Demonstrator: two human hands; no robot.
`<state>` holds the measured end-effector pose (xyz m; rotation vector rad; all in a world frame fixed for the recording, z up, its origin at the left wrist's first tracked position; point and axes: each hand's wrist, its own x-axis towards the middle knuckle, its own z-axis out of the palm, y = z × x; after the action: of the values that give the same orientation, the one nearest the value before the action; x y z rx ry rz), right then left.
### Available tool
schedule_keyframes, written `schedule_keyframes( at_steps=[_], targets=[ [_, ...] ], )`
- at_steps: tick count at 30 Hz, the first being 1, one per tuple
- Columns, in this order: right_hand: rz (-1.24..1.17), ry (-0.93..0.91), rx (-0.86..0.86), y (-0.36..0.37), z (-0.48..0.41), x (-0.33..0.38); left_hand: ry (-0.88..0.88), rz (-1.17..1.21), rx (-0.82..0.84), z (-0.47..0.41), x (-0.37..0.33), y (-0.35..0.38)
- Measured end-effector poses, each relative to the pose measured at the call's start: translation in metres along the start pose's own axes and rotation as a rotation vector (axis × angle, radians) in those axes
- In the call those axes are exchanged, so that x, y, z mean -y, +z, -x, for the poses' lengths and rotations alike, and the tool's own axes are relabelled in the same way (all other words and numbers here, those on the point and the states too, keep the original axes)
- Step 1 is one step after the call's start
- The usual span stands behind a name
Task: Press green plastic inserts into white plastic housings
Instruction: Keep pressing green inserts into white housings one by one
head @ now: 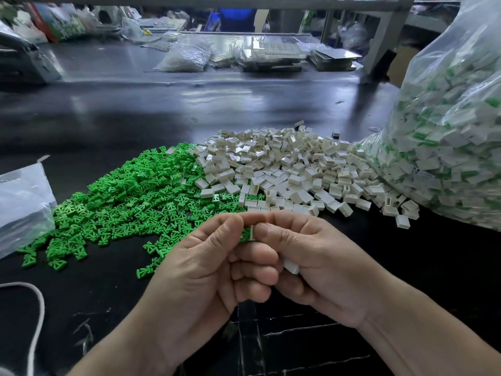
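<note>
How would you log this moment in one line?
step: green insert meets white housing | left hand: pinches insert | right hand: pinches housing | table: green pile, white pile

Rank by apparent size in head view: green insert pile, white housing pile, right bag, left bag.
1. right bag, cut off by frame.
2-3. green insert pile and white housing pile, too alike to rank.
4. left bag, also cut off.

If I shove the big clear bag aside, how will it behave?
The large clear plastic bag bulges full, so probably heavy. Its crinkled film would likely sag, not slide. White plastic housings heaped against it may scatter.
</note>
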<state>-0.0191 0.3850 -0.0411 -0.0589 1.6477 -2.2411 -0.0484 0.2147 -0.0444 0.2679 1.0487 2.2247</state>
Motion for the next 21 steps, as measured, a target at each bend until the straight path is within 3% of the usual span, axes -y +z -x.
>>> schedule_keyframes(
  at_steps=[10,16,21],
  targets=[
    [0.038,0.014,-0.044,0.0055,0.0013,0.0007,0.006,-0.007,-0.119,0.0002,0.004,0.0086],
    [-0.073,0.035,-0.017,0.0044,-0.0005,0.0017,0.024,0.056,0.013,-0.0009,0.0045,0.0038],
    [-0.039,0.031,-0.013,0.0057,0.0015,0.0015,-0.002,0.057,0.009,-0.0017,0.0019,0.0003]
  ],
)
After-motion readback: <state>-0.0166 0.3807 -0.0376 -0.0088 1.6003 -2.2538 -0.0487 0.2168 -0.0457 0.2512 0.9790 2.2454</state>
